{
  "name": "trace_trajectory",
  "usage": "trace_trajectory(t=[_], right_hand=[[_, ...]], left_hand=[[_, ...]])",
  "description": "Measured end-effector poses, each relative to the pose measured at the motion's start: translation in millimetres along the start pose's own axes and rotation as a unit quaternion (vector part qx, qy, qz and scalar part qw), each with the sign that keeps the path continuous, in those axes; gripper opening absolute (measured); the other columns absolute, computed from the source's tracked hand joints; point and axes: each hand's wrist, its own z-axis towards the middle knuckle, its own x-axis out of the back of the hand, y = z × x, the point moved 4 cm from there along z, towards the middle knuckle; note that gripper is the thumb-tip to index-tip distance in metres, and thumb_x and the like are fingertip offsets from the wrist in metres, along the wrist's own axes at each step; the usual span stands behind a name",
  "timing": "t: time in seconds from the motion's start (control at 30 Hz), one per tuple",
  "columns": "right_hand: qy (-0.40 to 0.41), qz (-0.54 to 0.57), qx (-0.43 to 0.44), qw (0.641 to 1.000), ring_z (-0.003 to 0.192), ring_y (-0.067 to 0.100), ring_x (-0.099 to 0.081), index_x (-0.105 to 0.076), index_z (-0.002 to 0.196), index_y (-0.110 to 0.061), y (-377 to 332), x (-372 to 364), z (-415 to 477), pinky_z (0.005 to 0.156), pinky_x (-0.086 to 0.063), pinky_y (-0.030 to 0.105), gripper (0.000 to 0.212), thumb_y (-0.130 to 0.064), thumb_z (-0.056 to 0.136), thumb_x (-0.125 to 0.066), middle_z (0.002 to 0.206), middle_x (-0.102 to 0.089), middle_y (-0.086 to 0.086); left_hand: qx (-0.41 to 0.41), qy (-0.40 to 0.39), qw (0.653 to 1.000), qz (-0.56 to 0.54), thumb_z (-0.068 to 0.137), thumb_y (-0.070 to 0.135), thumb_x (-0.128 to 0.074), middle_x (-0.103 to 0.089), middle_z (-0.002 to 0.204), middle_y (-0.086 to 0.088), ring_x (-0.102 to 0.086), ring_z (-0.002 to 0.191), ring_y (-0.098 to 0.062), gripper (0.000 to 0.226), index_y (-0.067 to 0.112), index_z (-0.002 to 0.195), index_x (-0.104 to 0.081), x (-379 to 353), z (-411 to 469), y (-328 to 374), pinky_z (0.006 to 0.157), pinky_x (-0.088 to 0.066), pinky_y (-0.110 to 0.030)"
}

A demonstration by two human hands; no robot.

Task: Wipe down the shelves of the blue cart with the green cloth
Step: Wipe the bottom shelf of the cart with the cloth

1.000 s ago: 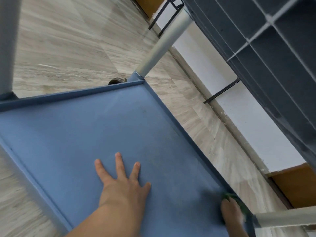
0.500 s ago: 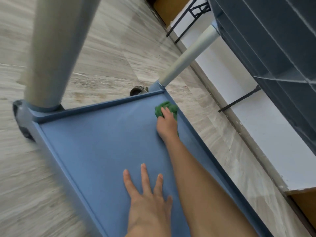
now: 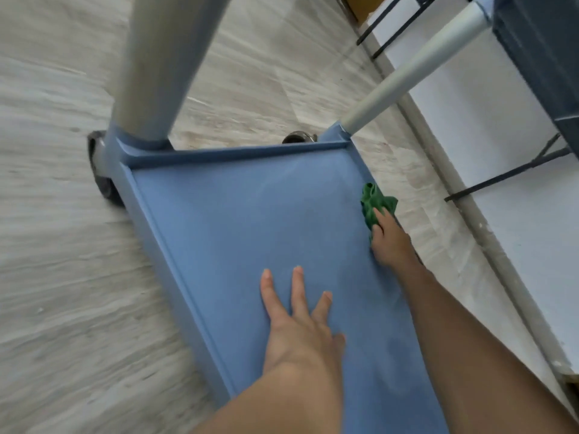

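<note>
Head view, looking down onto one shelf [image 3: 235,230] of the blue cart [image 3: 120,145].

Task item: green cloth [image 3: 374,200], bunched, lying on the shelf against its right-hand rim, nearer the far corner than the near end. A fold of it rides up onto the rim.

Right hand [image 3: 390,242]: fingers curled over the rear of the cloth, gripping and pressing it down. The cloth sticks out ahead of the fingertips, toward the far rim.

Left hand [image 3: 300,327]: released, palm down, fingers straight and spread, resting flat on the bare shelf. It holds nothing. It sits to the left of the cloth, closer to the person and well apart from it. Judged to be a brace.

Key relation: the shelf's long axis runs away from the person toward the far rim. The cloth is at the right edge of that strip, so the rest of the shelf floor lies to its left. The right hand is the nearer one, already on the cloth. A next stroke, as I judge it, runs along the rim or sweeps left.

Counts:
- cloths 1
- shelves in view 1
- hands 2
- grey posts 2 (far-left corner [image 3: 166,67], far-right corner [image 3: 413,70])
- wheels 2 (left [image 3: 97,164], right [image 3: 297,137])

Frame edges blurred.
</note>
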Motion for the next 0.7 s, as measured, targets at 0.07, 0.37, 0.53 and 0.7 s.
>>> trace_trajectory(t=[0.07,0.37,0.53,0.7], right_hand=[[0.016,0.007,0.012,1.0,0.139,0.023,-0.035,-0.037,0.145,-0.016,43,2,-34,0.114,-0.03,0.034,0.047,-0.014,0.098,-0.041,0.157,-0.029,0.002],[0.036,-0.054,-0.098,0.993,0.133,0.027,-0.044,-0.036,0.146,-0.022,210,-6,-189,0.106,-0.038,0.039,0.047,-0.019,0.099,-0.039,0.154,-0.035,0.001],[0.001,-0.139,-0.172,0.975,0.135,0.039,-0.04,-0.042,0.139,0.002,279,0,-267,0.107,-0.038,0.047,0.046,0.003,0.093,-0.045,0.147,-0.04,0.022],[-0.115,-0.16,-0.309,0.93,0.139,0.033,-0.031,-0.032,0.145,-0.003,316,1,-306,0.113,-0.023,0.042,0.047,-0.006,0.098,-0.032,0.15,-0.034,0.019]], left_hand=[[0.007,0.002,1.0,0.014,0.09,0.053,-0.061,0.03,0.161,-0.004,0.039,0.129,-0.06,0.092,0.04,0.156,0.001,0,-1,2,0.081,0.015,-0.09],[0.034,-0.003,0.999,0.023,0.067,0.07,-0.075,0.028,0.162,0.0,0.035,0.133,-0.059,0.119,0.048,0.153,0.004,-4,2,3,0.083,0.012,-0.091],[0.033,0.015,0.999,0.028,0.064,0.074,-0.073,0.026,0.163,0.001,0.034,0.135,-0.058,0.117,0.05,0.153,0.001,-5,1,2,0.086,0.01,-0.091],[0.037,0.024,0.998,0.038,0.064,0.077,-0.072,0.023,0.164,0.002,0.03,0.138,-0.057,0.116,0.053,0.151,0.001,-5,1,2,0.09,0.006,-0.09]])
